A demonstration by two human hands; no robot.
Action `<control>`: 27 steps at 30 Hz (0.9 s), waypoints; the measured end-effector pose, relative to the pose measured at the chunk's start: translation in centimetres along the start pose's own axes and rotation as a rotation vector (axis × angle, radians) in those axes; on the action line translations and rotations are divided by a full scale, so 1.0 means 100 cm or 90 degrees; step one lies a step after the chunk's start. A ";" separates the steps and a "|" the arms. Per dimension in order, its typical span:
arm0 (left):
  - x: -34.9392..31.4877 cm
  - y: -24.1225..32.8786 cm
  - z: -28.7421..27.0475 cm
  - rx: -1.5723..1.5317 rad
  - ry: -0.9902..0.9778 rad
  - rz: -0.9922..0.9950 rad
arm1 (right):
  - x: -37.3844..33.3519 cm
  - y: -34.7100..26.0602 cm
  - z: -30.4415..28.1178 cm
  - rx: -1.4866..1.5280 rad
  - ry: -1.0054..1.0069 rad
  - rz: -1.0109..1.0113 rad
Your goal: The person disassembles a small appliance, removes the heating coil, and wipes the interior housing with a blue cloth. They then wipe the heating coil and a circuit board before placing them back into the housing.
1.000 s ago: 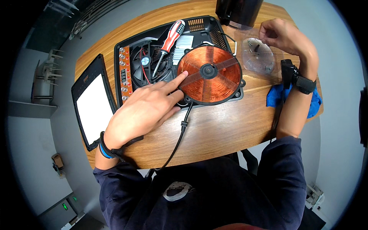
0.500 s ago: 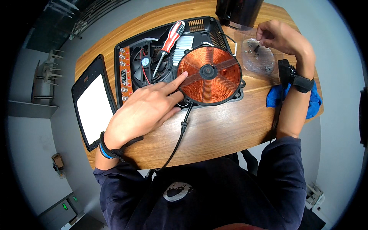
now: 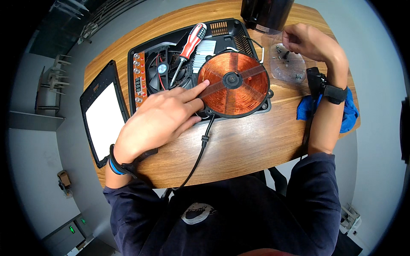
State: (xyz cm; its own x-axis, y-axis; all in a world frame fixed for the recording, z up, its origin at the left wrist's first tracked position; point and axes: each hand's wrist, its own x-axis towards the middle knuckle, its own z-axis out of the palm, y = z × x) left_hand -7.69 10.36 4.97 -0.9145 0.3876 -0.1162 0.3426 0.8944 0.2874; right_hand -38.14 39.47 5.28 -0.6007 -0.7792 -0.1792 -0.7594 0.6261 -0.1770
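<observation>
An induction cooker's black base (image 3: 253, 46) lies uncovered on the table. Over its right part sits a round copper coil (image 3: 250, 91) with a dark hub. My left hand (image 3: 160, 115) is open, its fingers stretched out, the index fingertip resting on the coil's left edge. To the right, my right hand (image 3: 308, 42) hovers over a clear plastic tray (image 3: 284, 70) that holds several small screws. Its fingers are curled into a pinch; whatever is between them cannot be made out. A red-and-white-handled screwdriver (image 3: 194, 40) lies across the cooling fan (image 3: 159, 74).
Left of the base leans a black-framed panel (image 3: 104, 115) with a bright white face. A black container (image 3: 267, 15) stands at the back. The blue cloth (image 3: 350, 113) lies under my right forearm. From the base, a black power cord (image 3: 198, 155) runs over the table's near edge.
My right hand has shifted very slightly to the left over the tray, and some screws in it lie differently. My left hand stays on the coil with barely any movement.
</observation>
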 end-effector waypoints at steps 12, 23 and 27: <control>0.065 -0.067 -0.010 0.110 0.176 -0.235 | -0.002 -0.017 0.008 0.018 0.056 -0.053; 0.106 -0.102 -0.002 0.188 0.109 -0.249 | -0.004 -0.023 0.009 0.008 0.092 -0.087; 0.094 -0.094 -0.013 0.112 0.169 -0.225 | 0.001 -0.023 0.010 0.025 0.090 -0.114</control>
State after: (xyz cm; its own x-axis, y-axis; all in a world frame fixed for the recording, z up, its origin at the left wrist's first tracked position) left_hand -19.77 5.31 2.38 -0.9971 0.0024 0.0758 0.0105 0.9943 0.1064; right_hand -36.15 37.97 4.69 -0.4890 -0.8723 -0.0041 -0.8479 0.4764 -0.2324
